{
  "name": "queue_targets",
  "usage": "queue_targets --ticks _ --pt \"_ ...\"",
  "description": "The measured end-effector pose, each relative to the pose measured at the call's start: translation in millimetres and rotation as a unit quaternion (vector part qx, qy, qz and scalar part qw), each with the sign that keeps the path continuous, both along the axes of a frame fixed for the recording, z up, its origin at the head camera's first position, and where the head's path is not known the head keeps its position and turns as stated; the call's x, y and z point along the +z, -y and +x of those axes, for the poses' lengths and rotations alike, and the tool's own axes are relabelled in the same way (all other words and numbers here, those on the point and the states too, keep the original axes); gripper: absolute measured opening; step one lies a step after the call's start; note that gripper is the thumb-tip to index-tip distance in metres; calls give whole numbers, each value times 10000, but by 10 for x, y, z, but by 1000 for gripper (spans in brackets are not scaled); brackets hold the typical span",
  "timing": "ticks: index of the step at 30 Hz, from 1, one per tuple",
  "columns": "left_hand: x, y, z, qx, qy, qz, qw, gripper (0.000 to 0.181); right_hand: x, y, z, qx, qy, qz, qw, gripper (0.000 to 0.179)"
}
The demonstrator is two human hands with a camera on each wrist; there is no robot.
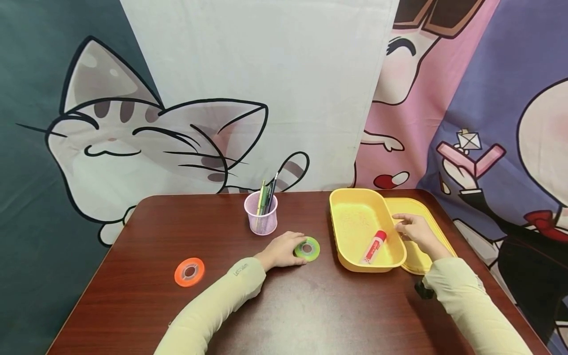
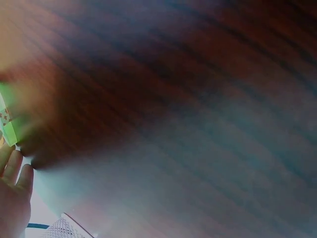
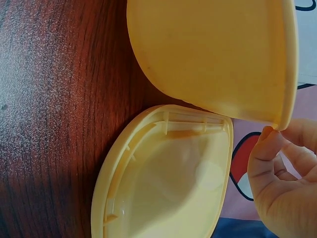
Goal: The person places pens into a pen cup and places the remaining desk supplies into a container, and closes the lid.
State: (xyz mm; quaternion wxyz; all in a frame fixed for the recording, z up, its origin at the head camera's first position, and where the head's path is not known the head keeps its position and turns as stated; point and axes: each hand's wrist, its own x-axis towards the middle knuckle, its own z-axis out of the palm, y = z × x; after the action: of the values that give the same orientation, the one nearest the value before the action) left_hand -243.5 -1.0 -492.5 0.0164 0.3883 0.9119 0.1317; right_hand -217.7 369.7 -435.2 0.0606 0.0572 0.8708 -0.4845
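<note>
My left hand [image 1: 282, 249] holds the green tape roll [image 1: 314, 243] by its left side, thumb on the near edge and fingers on the far one. In the left wrist view only the roll's green edge [image 2: 8, 131] and some fingers [image 2: 12, 166] show. To the right, my right hand [image 1: 416, 230] pinches the right rim of a yellow plastic box [image 1: 352, 222] between thumb and fingers [image 3: 267, 151]. A glue stick [image 1: 374, 246] with a red cap lies inside the box. Under that hand lies the yellow lid [image 1: 417, 251], partly beneath the box's side.
An orange tape roll [image 1: 189, 272] lies flat on the left of the brown table [image 1: 146, 236]. Towards the back edge stands a pink mesh cup [image 1: 263, 224] with several pens. A cartoon-printed cloth [image 1: 275, 64] hangs behind the table.
</note>
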Motion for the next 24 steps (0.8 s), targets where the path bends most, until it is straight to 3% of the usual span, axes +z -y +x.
queue_targets --ticks 13,24 --pt "13 6 18 94 -603 276 9978 54 -2 3 3 -15 -11 17 10000 44" --pt "262 -33 -99 425 -841 750 9927 55 12 11 9 -10 -8 46 10000 43"
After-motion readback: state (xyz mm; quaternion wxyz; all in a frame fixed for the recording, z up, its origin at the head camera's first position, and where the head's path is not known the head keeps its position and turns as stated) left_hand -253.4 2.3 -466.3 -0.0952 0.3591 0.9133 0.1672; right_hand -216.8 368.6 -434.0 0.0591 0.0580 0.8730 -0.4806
